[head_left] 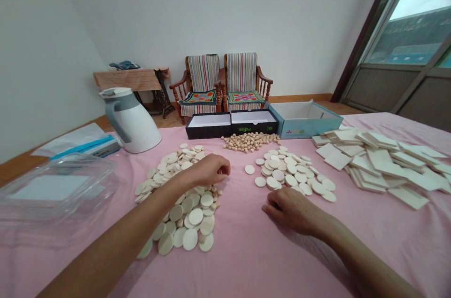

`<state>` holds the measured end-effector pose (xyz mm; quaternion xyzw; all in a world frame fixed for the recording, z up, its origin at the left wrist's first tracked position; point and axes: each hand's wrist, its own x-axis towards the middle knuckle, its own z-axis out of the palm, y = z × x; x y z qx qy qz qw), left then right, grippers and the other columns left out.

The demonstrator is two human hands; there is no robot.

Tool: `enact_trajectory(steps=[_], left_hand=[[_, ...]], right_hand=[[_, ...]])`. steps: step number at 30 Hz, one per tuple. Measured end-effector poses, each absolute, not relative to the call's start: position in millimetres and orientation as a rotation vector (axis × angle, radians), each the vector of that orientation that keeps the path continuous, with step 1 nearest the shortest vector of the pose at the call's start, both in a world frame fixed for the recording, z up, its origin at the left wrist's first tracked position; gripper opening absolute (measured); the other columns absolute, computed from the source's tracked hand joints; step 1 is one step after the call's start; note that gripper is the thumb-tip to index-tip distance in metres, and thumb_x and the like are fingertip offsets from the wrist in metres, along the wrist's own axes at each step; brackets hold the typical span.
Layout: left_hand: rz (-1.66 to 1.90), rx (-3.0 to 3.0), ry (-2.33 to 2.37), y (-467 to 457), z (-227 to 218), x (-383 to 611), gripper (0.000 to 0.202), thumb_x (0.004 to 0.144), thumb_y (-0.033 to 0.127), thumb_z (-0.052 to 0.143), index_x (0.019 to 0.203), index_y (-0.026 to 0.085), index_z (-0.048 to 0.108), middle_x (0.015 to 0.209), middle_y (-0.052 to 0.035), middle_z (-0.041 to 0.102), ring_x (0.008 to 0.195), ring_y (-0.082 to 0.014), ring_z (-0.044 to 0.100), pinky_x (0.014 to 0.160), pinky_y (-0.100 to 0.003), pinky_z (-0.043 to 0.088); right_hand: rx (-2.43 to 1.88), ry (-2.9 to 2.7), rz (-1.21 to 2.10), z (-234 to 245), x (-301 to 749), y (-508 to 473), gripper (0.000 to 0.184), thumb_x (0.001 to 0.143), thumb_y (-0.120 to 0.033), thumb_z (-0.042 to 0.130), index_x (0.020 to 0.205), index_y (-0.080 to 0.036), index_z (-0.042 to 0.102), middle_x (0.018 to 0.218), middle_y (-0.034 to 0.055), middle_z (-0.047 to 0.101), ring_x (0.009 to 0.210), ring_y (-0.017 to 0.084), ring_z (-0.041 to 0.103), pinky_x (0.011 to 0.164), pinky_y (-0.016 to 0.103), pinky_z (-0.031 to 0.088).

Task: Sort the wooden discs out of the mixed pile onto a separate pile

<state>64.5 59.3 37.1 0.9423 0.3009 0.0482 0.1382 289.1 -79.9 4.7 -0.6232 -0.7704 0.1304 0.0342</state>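
My left hand hovers over the right edge of a big pile of pale wooden discs on the pink tablecloth. Its fingers are curled into a loose fist; what they hold, if anything, is hidden. My right hand rests palm down on the cloth just below a second pile of discs, fingers bent and pressed together. Two single discs lie between the piles. A heap of small wooden beads sits behind them. Small pegs are mixed into the left pile.
White square tiles are spread at the right. Two black box halves and a light blue box stand at the table's far edge. A white jug and a clear plastic container are at the left. Two chairs stand behind.
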Motion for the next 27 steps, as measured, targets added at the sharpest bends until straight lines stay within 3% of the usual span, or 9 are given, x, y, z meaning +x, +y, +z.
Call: enact_trajectory(steps=[5,11,18,21,25,27], left_hand=[[-0.014,2.89,0.913,43.6,30.5,47.4,0.017,0.072,0.01,0.055,0.081,0.019,0.066,0.083,-0.0042,0.067,0.08,-0.0186,0.061,0.068,-0.025,0.042],[-0.072,2.962,0.953,45.3,26.9,43.7,0.016,0.069,0.008,0.052,0.075,0.018,0.063,0.081,-0.0052,0.067,0.077,-0.0197,0.061,0.064,-0.026,0.041],[0.204,2.744,1.148,64.1,33.8,74.2,0.015,0.064,0.007,0.056,0.071,0.017,0.066,0.071,-0.002,0.067,0.068,-0.0166,0.061,0.06,-0.023,0.042],[0.372,2.69,1.278,84.6,34.6,92.6,0.02,0.067,0.006,0.054,0.079,0.015,0.067,0.079,-0.0038,0.069,0.074,-0.0165,0.063,0.064,-0.022,0.045],[0.616,2.635,1.383,97.2,36.3,99.0,0.034,0.075,0.007,0.048,0.107,0.015,0.06,0.108,-0.0079,0.065,0.083,-0.0148,0.063,0.071,-0.023,0.047],[0.6,2.647,1.316,91.6,38.6,92.5,0.029,0.074,0.008,0.049,0.099,0.015,0.063,0.102,-0.0068,0.067,0.08,-0.0145,0.062,0.069,-0.022,0.047]], right_hand=[[-1.92,-2.372,0.41,4.4,288.3,-78.7,0.038,0.088,-0.035,0.042,0.062,-0.015,0.061,0.064,0.0056,0.062,0.054,0.01,0.044,0.051,0.026,0.019],[-1.909,-2.356,0.406,5.1,289.1,-79.5,0.039,0.088,-0.035,0.041,0.061,-0.015,0.061,0.064,0.0058,0.062,0.054,0.01,0.043,0.051,0.026,0.019],[-1.908,-2.347,0.39,3.4,288.8,-79.2,0.037,0.087,-0.034,0.043,0.06,-0.015,0.06,0.063,0.0053,0.061,0.053,0.009,0.041,0.051,0.026,0.018],[-1.905,-2.352,0.363,1.7,289.1,-78.6,0.036,0.087,-0.032,0.043,0.06,-0.015,0.06,0.063,0.0053,0.061,0.053,0.009,0.042,0.051,0.026,0.018],[-1.906,-2.377,0.356,0.5,289.5,-78.3,0.037,0.087,-0.032,0.042,0.062,-0.015,0.062,0.064,0.0059,0.063,0.053,0.01,0.044,0.051,0.026,0.018],[-1.912,-2.375,0.357,0.6,289.5,-78.5,0.037,0.087,-0.033,0.042,0.062,-0.015,0.062,0.065,0.0063,0.063,0.054,0.01,0.045,0.051,0.026,0.018]])
